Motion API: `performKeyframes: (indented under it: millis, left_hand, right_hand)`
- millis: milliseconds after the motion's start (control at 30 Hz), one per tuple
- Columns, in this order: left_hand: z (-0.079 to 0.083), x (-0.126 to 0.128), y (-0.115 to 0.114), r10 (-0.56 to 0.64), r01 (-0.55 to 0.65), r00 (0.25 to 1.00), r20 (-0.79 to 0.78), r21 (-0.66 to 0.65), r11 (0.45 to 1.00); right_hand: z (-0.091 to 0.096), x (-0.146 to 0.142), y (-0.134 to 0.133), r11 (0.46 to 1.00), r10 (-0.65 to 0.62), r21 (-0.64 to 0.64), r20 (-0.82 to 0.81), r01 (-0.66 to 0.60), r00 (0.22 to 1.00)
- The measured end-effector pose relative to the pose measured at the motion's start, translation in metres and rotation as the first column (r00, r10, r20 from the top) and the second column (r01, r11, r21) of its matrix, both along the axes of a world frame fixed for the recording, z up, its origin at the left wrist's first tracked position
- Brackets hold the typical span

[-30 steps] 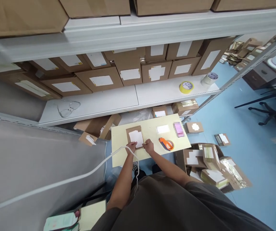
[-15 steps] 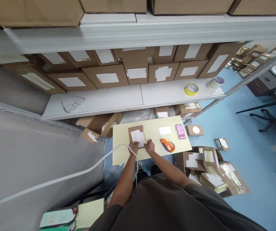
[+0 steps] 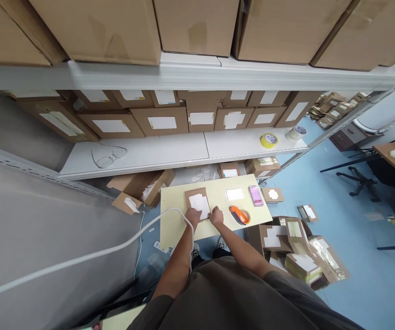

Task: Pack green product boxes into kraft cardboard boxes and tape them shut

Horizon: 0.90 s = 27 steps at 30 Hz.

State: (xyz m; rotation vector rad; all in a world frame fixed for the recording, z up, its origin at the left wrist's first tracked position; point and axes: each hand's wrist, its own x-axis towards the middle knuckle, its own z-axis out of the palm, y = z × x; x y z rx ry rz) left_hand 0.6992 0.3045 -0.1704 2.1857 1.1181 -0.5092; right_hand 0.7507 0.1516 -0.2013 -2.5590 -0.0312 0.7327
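On a pale yellow board (image 3: pixel 173 229) in front of me lies a small, flat brown cardboard box (image 3: pixel 196 191) with white paper labels (image 3: pixel 200 204) on its top. My left hand (image 3: pixel 193 216) grips the box's lower left edge, its fingertips against the white paper. At the lower right corner, my right hand (image 3: pixel 216 216) is closed, thumb and finger pinching the edge; whether they hold box or paper is too small to tell. Right of the box lie an orange tape dispenser (image 3: pixel 237 213), a white label sheet (image 3: pixel 234 194) and a blurred pink item (image 3: pixel 256 195).
A white cable (image 3: pixel 114 249) runs in from the left, crossing near my left wrist. The shelf behind holds eyeglasses (image 3: pixel 109 156), yellow tape (image 3: pixel 269 140), clear tape (image 3: pixel 297 132) and labelled boxes (image 3: pixel 163 122). Several taped boxes (image 3: pixel 295 231) are piled at the floor's right.
The view has tilted up and shifted, so more of the upper boxes shows. Both hands stay at the near edge of the small box, with only slight finger movement.
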Motion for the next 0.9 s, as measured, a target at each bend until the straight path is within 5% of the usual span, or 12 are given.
performKeyframes:
  millis: [167, 267, 367, 500, 700, 900]
  left_hand:
    - [-0.001, -0.004, 0.008, -0.153, 0.158, 0.986, -0.071, 0.072, 0.985]
    - [-0.008, -0.008, 0.002, -0.345, 0.324, 0.936, 0.070, 0.208, 0.923]
    - [-0.021, -0.015, -0.003, -0.495, 0.442, 0.854, 0.160, 0.280, 0.852]
    - [-0.040, -0.026, 0.004, -0.547, 0.522, 0.826, 0.134, 0.181, 0.833]
    - [-0.051, -0.033, 0.014, -0.445, 0.447, 0.847, 0.292, 0.065, 0.892]
    - [-0.047, -0.040, 0.022, -0.291, 0.365, 0.829, 0.478, -0.067, 0.929]
  right_hand:
    - [0.005, -0.006, -0.008, 0.985, 0.132, -0.114, 0.002, -0.131, 0.991]
    - [0.014, 0.003, -0.002, 0.957, 0.277, -0.131, 0.128, -0.260, 0.952]
    - [0.021, 0.017, 0.015, 0.871, 0.489, -0.097, 0.265, -0.481, 0.831]
    - [0.017, 0.020, 0.026, 0.740, 0.673, -0.139, 0.167, -0.658, 0.721]
    - [-0.001, -0.021, -0.006, 0.839, 0.540, -0.064, 0.217, -0.540, 0.813]
    - [0.002, -0.050, -0.034, 0.904, 0.390, 0.068, 0.273, -0.423, 0.879]
